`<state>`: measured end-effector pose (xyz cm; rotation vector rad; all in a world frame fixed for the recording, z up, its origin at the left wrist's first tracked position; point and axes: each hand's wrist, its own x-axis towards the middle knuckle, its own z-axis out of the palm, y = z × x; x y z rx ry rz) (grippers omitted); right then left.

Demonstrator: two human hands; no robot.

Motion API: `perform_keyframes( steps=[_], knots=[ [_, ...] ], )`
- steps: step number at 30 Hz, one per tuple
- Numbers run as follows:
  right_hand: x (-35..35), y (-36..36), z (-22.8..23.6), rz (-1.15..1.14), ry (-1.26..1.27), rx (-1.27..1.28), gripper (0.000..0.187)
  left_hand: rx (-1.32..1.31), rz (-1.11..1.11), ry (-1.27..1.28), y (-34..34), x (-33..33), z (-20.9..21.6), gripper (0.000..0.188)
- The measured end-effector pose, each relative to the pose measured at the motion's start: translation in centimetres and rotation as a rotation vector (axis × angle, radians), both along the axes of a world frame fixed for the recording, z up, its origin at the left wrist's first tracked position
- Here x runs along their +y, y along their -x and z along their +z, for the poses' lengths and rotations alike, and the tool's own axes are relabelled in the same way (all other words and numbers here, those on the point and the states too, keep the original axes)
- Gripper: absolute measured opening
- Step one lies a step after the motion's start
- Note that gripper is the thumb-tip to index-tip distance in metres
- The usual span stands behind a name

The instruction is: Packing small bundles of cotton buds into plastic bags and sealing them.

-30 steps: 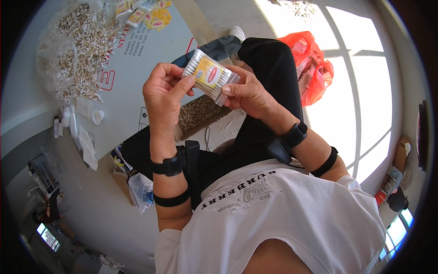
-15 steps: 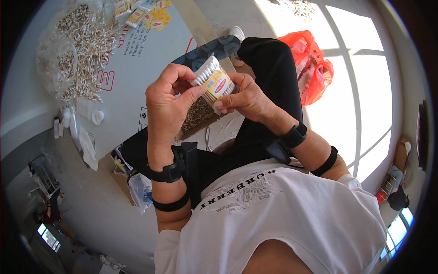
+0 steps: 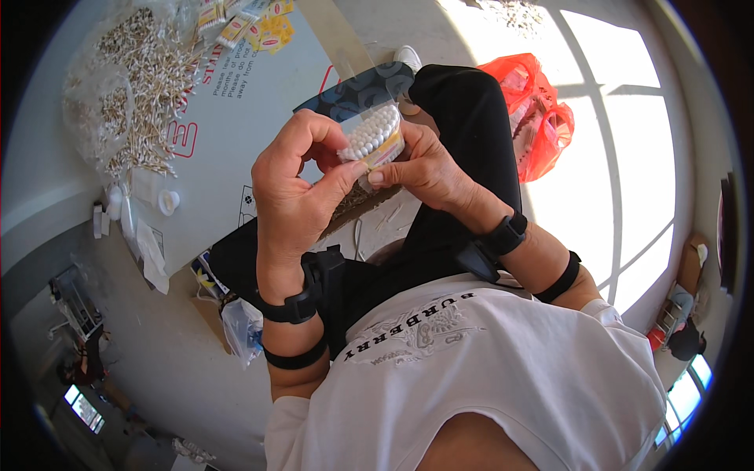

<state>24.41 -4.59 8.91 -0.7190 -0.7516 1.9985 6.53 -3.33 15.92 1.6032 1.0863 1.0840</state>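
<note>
Between my hands, above my lap, is a clear pack of cotton swabs [image 3: 371, 133] with a yellow label along its side. Its rows of white cotton tips face up toward me. My left hand [image 3: 302, 161] pinches the pack's left end with thumb and fingers. Around the right side my right hand [image 3: 424, 165] is closed, its thumb along the label's lower edge. Under the hands a cardboard box [image 3: 360, 208] holding loose swabs shows only in part.
At the left, a clear plastic bag spills a heap of loose swabs [image 3: 149, 71] onto a pale printed board [image 3: 267, 102]. Yellow labels [image 3: 271, 31] lie at the board's far edge. A red plastic bag [image 3: 534, 118] stands on the floor beyond my right knee.
The swab pack has tipped in my hands, so its cotton tips now face me and less of the label shows. My left hand has shifted slightly with it.
</note>
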Motion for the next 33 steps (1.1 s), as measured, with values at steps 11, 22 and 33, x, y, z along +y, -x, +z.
perform_keyframes(
  steps=[11, 22, 33],
  knots=[
    [0.0, -0.3, 0.3, 0.042, -0.068, -0.025, 0.037, 0.130, -0.086, -0.169, 0.4, 0.1, 1.4, 0.026],
    [-0.1, -0.3, 0.5, 0.055, -0.075, -0.043, 0.038, 0.355, -0.042, -0.281, 0.1, 0.1, 2.4, 0.027],
    [-0.2, -0.5, 0.2, 0.054, -0.096, -0.069, 0.036, 0.451, -0.015, -0.324, -0.1, -0.2, 2.4, 0.029]
  ],
)
